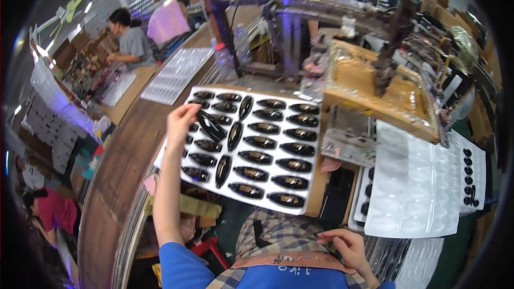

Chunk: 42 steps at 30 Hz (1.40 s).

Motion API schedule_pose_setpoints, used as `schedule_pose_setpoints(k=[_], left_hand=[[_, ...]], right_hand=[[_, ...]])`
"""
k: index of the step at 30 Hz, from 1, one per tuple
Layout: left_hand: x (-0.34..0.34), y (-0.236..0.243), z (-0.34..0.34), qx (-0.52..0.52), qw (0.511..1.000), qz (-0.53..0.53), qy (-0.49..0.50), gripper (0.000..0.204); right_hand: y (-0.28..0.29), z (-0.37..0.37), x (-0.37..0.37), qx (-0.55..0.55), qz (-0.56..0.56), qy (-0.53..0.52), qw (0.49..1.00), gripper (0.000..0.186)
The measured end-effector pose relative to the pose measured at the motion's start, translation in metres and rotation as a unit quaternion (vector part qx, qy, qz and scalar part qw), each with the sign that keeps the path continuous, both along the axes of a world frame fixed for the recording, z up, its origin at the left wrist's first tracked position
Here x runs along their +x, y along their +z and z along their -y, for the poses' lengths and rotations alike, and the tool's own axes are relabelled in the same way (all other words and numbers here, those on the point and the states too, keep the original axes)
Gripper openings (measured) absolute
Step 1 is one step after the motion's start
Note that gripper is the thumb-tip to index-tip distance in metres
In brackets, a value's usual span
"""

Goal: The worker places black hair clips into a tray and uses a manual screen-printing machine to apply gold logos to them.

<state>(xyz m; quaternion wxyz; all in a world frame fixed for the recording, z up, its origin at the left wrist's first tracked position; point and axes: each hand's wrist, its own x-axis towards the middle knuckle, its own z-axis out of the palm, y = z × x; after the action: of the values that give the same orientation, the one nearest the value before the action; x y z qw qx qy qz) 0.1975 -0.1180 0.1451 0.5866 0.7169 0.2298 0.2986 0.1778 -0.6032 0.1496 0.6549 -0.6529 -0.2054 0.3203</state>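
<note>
My left hand [183, 120] pinches the upper end of a glossy black, pointed-oval plastic piece [212, 126], held tilted above a white tray [315, 182]. Rows of similar black pieces [260, 142] lie in this tray, several with small gold print on top. In a column between the rows, a few pieces, such as one black piece [223, 171], are turned lengthwise. Away from the tray, my right hand [347, 247] is empty beside the checked apron [273, 235], its fingers loosely stretched and apart.
A wooden frame [375, 107] on a metal stand rises beyond the tray's right side. Blank white moulded trays [415, 187] are stacked at right, beside a tray of round black pieces [468, 171]. Further off are a bottle [224, 60], a grey tray [176, 75] and co-workers.
</note>
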Motion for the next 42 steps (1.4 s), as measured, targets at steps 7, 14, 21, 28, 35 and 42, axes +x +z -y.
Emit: schedule_pose_setpoints(k=[7,14,21,28,35,42], left_hand=[[-0.132,-0.021,-0.038,-0.013,0.995,0.011,0.098,0.017],[-0.172,-0.030,-0.042,-0.057,0.984,0.047,0.162,0.015],[-0.170,-0.031,-0.045,-0.064,0.979,0.084,0.177,0.014],[-0.181,-0.044,-0.070,-0.049,0.983,0.015,0.177,0.015],[-0.173,-0.059,-0.081,-0.065,0.986,0.025,0.152,0.017],[-0.172,-0.075,-0.101,-0.087,0.977,-0.033,0.191,0.022]], right_hand=[[-0.064,-0.045,-0.005,-0.062,-0.269,0.115,0.954,0.030],[-0.088,-0.062,-0.010,0.001,-0.468,-0.041,0.883,0.030],[-0.091,-0.071,-0.015,0.007,-0.468,-0.101,0.878,0.032],[-0.100,-0.086,-0.013,-0.001,-0.480,-0.116,0.870,0.032],[-0.121,-0.074,-0.003,0.020,-0.517,-0.114,0.848,0.029],[-0.092,-0.096,-0.006,-0.004,-0.505,-0.130,0.853,0.029]])
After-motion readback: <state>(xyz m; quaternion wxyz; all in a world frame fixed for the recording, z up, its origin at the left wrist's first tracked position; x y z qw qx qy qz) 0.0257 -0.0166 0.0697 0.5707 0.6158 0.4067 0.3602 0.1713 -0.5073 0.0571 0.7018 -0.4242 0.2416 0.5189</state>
